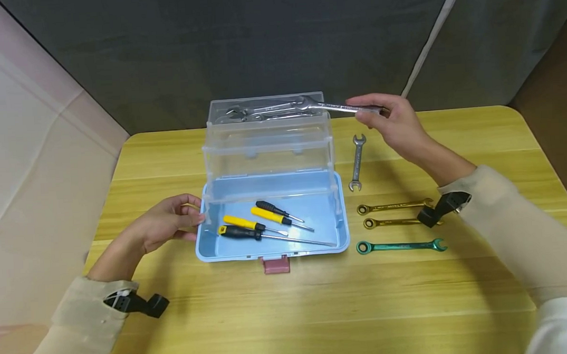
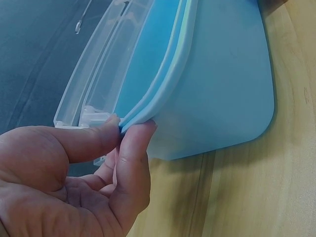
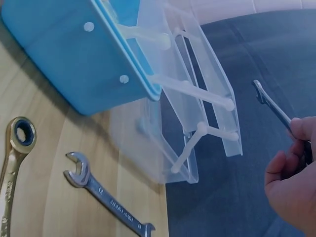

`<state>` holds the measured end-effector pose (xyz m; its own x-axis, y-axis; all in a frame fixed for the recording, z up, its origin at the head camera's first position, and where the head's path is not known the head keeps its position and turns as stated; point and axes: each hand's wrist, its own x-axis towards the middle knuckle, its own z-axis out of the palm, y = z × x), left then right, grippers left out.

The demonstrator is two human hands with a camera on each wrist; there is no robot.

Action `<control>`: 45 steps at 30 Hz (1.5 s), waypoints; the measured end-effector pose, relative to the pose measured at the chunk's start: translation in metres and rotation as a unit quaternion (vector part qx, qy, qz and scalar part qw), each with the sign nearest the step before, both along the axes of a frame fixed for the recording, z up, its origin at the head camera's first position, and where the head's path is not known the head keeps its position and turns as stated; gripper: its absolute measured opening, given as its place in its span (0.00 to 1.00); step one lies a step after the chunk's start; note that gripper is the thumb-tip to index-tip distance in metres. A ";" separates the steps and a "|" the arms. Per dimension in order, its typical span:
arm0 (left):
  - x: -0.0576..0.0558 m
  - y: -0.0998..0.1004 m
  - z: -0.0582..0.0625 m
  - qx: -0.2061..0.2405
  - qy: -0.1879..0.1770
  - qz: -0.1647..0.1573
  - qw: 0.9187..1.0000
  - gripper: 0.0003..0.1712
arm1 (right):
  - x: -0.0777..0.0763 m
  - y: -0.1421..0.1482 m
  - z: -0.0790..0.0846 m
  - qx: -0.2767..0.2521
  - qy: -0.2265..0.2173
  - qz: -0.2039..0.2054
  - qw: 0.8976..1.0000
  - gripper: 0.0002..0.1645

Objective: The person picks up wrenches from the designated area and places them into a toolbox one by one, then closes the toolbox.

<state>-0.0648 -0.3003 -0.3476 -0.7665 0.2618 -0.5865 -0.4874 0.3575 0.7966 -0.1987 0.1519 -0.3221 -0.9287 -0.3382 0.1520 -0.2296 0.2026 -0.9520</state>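
My left hand (image 1: 169, 221) pinches the left rim of a blue toolbox (image 1: 323, 223) between thumb and bent forefinger, as the left wrist view shows up close. High at the right, my right hand (image 1: 395, 122) grips a silver wrench (image 1: 337, 107) by one end. Its open-ended head overlaps the right part of the raised clear upper tray (image 1: 267, 133) in the head view. Other silver wrenches (image 1: 273, 110) lie in that tray. In the right wrist view the held wrench (image 3: 276, 109) points away from the fingers, beside the tray's end.
Several yellow and black screwdrivers (image 1: 240, 231) lie in the toolbox bottom. Right of it on the wooden table (image 1: 318, 313) are a silver open-end wrench (image 1: 357, 163), two gold ratchet wrenches (image 1: 394, 206) and a green one (image 1: 400, 246). A pink latch (image 1: 276, 265) hangs in front; a dark curtain (image 1: 211, 48) stands behind.
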 end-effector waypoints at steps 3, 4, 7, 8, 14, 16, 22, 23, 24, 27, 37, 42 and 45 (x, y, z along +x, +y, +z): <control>0.000 0.000 0.000 -0.001 0.000 -0.001 1.000 0.15 | -0.003 -0.006 0.002 0.010 -0.002 0.007 1.000 0.18; 0.000 0.000 0.001 -0.002 0.000 -0.001 1.000 0.15 | -0.003 -0.009 0.003 0.015 -0.003 0.010 1.000 0.18; 0.000 -0.001 0.000 -0.006 -0.001 -0.002 1.000 0.16 | -0.006 -0.018 0.007 0.030 -0.003 0.019 0.999 0.18; 0.000 -0.001 0.000 -0.007 -0.001 -0.002 1.000 0.16 | -0.006 -0.021 0.008 0.035 -0.004 0.024 0.999 0.17; 0.001 -0.003 -0.001 -0.013 -0.003 -0.004 1.000 0.18 | -0.011 -0.044 0.011 0.048 -0.009 0.064 0.997 0.17; 0.001 -0.003 -0.001 -0.012 -0.002 -0.004 1.000 0.18 | -0.012 -0.052 0.012 0.060 -0.007 0.074 0.995 0.18; 0.001 -0.004 -0.001 -0.009 -0.002 -0.005 1.000 0.18 | -0.017 -0.074 0.014 0.082 -0.009 0.105 0.991 0.17; 0.002 -0.004 -0.001 -0.009 -0.003 -0.005 1.000 0.18 | -0.017 -0.077 0.015 0.084 -0.010 0.108 0.990 0.17; 0.002 -0.005 -0.001 -0.008 -0.003 -0.005 1.000 0.18 | -0.018 -0.079 0.016 0.088 -0.012 0.111 0.990 0.17; 0.002 -0.005 -0.001 -0.007 -0.004 -0.005 1.000 0.18 | -0.020 -0.085 0.018 0.104 -0.019 0.120 0.987 0.17; 0.002 -0.005 -0.001 -0.002 -0.007 -0.007 1.000 0.17 | -0.024 -0.095 0.016 0.123 -0.025 0.135 0.983 0.17; 0.001 -0.005 0.000 -0.002 -0.007 -0.009 1.000 0.17 | -0.023 -0.095 0.017 0.119 -0.024 0.131 0.984 0.20; 0.001 -0.005 0.000 -0.002 -0.007 -0.010 1.000 0.17 | -0.023 -0.093 0.018 0.110 -0.039 0.124 0.985 0.25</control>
<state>-0.0637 -0.3056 -0.3479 -0.7520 0.2748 -0.5991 -0.4917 0.3716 0.7875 -0.2215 0.0586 -0.3041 -0.8199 -0.5722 -0.0197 -0.2249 0.3535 -0.9080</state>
